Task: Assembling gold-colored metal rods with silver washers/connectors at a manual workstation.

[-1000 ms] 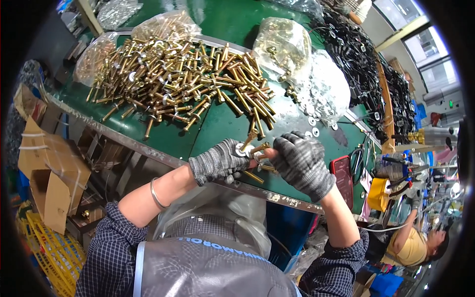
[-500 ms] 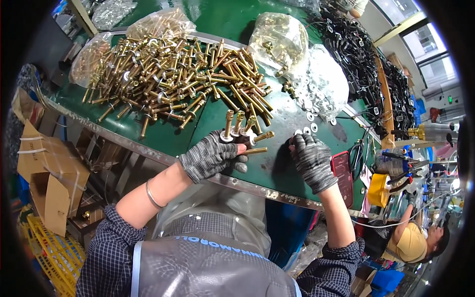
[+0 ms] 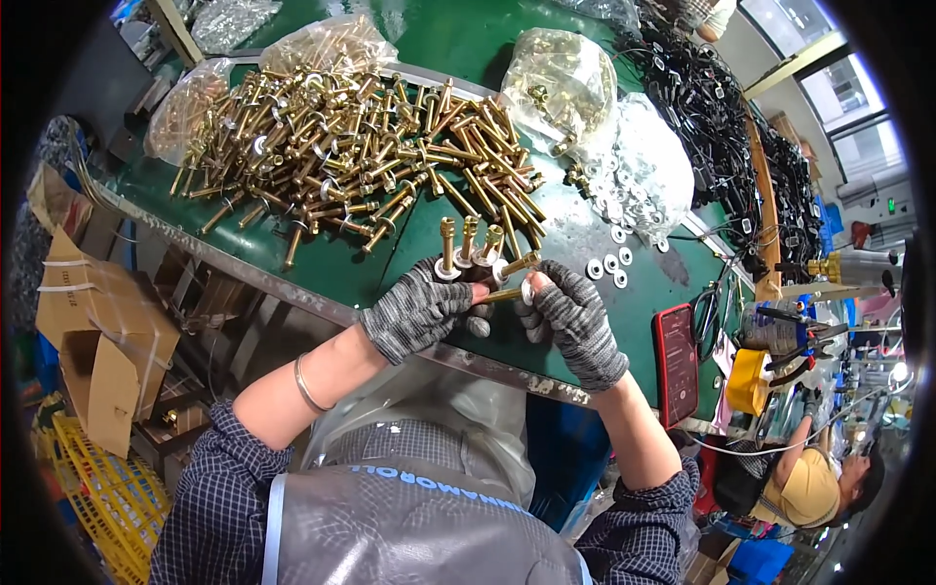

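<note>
My left hand [image 3: 421, 307], in a grey fingerless-tip glove, is closed around several brass-coloured bolts [image 3: 468, 239]. Most of these stand up from the fist with pale washers [image 3: 447, 270] around their shanks; one bolt [image 3: 503, 294] points right from between thumb and fingers. At that bolt's end, my right hand [image 3: 575, 317], gloved alike, pinches a washer [image 3: 527, 291] between thumb and fingertips. Just beyond the right hand, several loose washers [image 3: 611, 263] lie on the green table [image 3: 331, 268]. A large heap of bolts [image 3: 341, 156], some with washers on, covers the table beyond my left hand.
A bag of small brass parts [image 3: 561, 83] and a pile of washers in clear plastic [image 3: 648, 175] stand at the far right. A red-cased phone [image 3: 676, 366] lies right of my right hand, near pliers [image 3: 804, 351]. Black cables [image 3: 687, 117] fill the far right. Another person [image 3: 809, 478] works at the right.
My right hand has moved left from the loose washers to the bolt in my left hand, bringing a washer to its end. My left hand keeps its hold on the bolts.
</note>
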{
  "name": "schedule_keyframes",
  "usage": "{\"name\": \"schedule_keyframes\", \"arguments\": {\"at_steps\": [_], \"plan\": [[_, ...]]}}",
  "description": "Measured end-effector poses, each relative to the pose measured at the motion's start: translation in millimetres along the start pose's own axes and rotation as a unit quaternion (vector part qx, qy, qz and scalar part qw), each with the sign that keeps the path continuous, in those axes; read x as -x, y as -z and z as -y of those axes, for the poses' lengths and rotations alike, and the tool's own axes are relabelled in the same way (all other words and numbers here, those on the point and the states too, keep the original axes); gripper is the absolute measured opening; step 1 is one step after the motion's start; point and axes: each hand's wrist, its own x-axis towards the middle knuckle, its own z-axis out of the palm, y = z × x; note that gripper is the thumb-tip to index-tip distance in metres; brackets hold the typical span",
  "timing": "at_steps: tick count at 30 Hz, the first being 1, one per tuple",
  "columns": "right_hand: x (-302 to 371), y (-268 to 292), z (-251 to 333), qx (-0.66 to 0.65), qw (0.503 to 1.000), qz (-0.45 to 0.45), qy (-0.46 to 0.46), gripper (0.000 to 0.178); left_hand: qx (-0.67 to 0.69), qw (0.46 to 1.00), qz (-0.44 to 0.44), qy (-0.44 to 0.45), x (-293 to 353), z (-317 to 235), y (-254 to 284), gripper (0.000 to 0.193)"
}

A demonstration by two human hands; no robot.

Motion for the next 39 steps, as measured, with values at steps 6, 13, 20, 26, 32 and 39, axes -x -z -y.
{"name": "schedule_keyframes", "arguments": {"at_steps": [6, 13, 20, 26, 32, 39], "plan": [[-6, -18, -12, 0.427, 0.850, -0.136, 0.276, 0.025, -0.106, 0.994, 0.009, -0.026, 0, 0, 5, 0.023], [-62, 48, 21, 0.502, 0.810, -0.195, 0.232, 0.019, -0.096, 0.991, 0.013, -0.092, 1, 6, 5, 0.019], [-91, 78, 6, 0.635, 0.704, -0.254, 0.190, 0.017, -0.025, 0.998, -0.014, -0.059, -3, 2, -2, 0.017], [-18, 34, 19, 0.318, 0.926, -0.055, 0.196, 0.020, 0.082, 0.996, 0.015, -0.043, -3, 8, 7, 0.020], [2, 10, 33, 0.464, 0.827, -0.043, 0.316, 0.014, 0.037, 0.999, -0.018, -0.034, -5, 6, 0, 0.019], [6, 9, 29, 0.503, 0.772, -0.035, 0.388, 0.013, 0.024, 0.999, -0.023, -0.020, -5, 2, -4, 0.013]]}}
